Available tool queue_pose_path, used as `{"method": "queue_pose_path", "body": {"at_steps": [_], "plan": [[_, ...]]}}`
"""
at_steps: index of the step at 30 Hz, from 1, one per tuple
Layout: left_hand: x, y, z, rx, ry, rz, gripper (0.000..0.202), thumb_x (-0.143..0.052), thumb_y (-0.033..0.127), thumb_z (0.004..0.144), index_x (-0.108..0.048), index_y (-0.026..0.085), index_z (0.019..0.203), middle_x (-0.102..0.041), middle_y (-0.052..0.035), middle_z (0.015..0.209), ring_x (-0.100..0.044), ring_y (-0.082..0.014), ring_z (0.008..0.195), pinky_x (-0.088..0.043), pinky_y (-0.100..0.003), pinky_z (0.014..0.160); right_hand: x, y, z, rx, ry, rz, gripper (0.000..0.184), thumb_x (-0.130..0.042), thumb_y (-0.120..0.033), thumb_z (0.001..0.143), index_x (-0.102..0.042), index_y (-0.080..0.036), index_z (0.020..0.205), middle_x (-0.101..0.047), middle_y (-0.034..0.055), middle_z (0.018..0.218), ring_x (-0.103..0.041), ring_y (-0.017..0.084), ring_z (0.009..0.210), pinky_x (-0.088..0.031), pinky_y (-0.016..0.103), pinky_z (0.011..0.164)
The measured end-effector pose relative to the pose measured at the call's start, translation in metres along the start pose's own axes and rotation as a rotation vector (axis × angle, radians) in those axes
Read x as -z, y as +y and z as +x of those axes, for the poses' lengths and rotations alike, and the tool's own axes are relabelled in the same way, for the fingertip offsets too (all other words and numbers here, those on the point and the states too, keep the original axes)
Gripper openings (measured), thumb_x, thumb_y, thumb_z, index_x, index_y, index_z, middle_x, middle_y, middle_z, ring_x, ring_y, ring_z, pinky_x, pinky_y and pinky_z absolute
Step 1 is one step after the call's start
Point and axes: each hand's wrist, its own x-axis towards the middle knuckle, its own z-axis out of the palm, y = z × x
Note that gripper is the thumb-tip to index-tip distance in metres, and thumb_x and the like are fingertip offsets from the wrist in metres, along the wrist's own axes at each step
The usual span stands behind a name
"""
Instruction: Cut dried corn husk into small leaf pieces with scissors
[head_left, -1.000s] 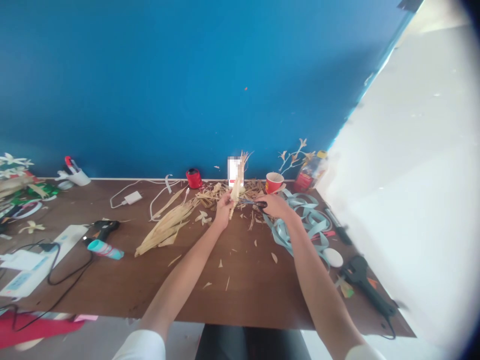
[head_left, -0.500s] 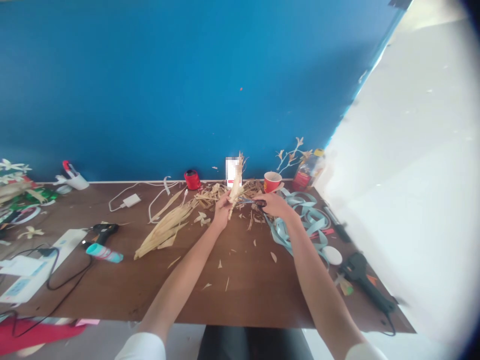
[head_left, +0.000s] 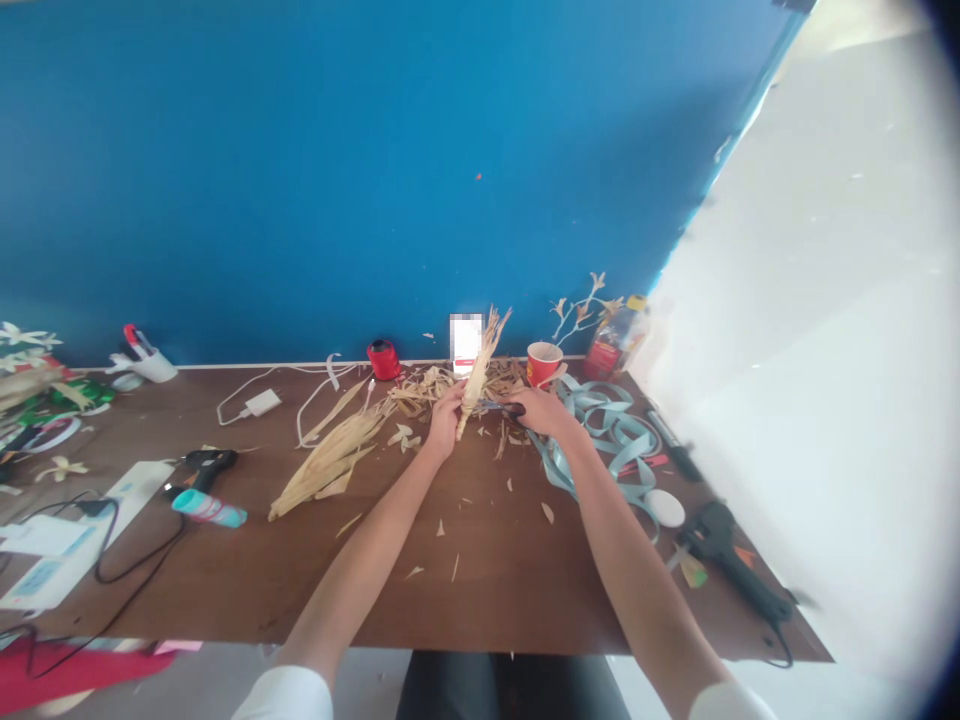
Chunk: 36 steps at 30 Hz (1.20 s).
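My left hand is closed around the lower part of a bundle of dried husk, pale straw in colour, whose frayed end points up and to the right. My right hand grips scissors by the dark handles. Their blades reach left to the bundle, close to my left fingers; whether they touch it I cannot tell. Dry husk scraps lie heaped behind both hands. A longer bunch of husk strips rests on the table left of my left hand.
Behind the hands a phone leans on the blue wall. A red paper cup and coiled light-blue ribbon are to the right, with a glue gun near the right edge. A power strip and cables lie left on the brown table.
The husk bundle's frayed top has tipped to the right, away from the phone's screen. Both hands keep nearly the same place and grip.
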Motion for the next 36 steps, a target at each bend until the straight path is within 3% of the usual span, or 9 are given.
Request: {"method": "queue_pose_path", "body": {"at_steps": [4,14,23,32,36], "plan": [[-0.004,0.003,-0.003,0.017,0.003,0.025,0.010,-0.064,0.027,0.074,-0.068,0.018,0.076,-0.056,-0.0062,0.137,-0.052,-0.0273,0.126,-0.042,-0.043,0.104,-0.002,-0.006,0.001,0.008,0.023,-0.054,0.054,-0.057,-0.013,0.076,-0.064,-0.033,0.125,-0.069,0.0038,0.119,-0.062,0.026,0.110,-0.047,0.030,0.085],[0.000,0.001,-0.005,0.000,0.048,0.083,0.021,-0.074,0.037,0.073,-0.069,0.018,0.077,-0.053,-0.0057,0.140,-0.046,-0.0254,0.132,-0.038,-0.037,0.107,-0.005,-0.022,0.002,0.020,0.036,-0.185,0.030,-0.055,-0.020,0.081,-0.073,-0.029,0.103,-0.072,0.0057,0.101,-0.062,0.025,0.103,-0.043,0.029,0.082],[0.000,-0.002,-0.004,-0.006,0.097,0.014,0.021,-0.076,0.038,0.071,-0.069,0.020,0.078,-0.057,-0.0044,0.135,-0.055,-0.0231,0.121,-0.047,-0.034,0.095,-0.004,-0.025,0.001,0.047,0.015,-0.196,0.024,-0.051,-0.016,0.081,-0.072,-0.024,0.089,-0.071,0.0069,0.093,-0.062,0.022,0.096,-0.040,0.027,0.079],[0.001,-0.003,-0.003,-0.044,0.055,0.085,0.017,-0.075,0.033,0.071,-0.069,0.018,0.074,-0.057,-0.0063,0.134,-0.048,-0.0232,0.129,-0.041,-0.035,0.102,-0.010,-0.032,0.003,-0.045,0.078,-0.211,0.026,-0.054,-0.023,0.081,-0.073,-0.028,0.098,-0.071,0.0082,0.093,-0.062,0.026,0.095,-0.040,0.030,0.075],[0.001,-0.002,-0.004,-0.007,0.094,0.067,0.020,-0.076,0.036,0.069,-0.069,0.018,0.074,-0.061,-0.0069,0.127,-0.056,-0.0243,0.119,-0.049,-0.034,0.090,-0.009,-0.032,0.004,0.001,0.046,-0.196,0.026,-0.051,-0.020,0.082,-0.073,-0.025,0.093,-0.071,0.0078,0.091,-0.063,0.023,0.091,-0.039,0.028,0.073]]}}
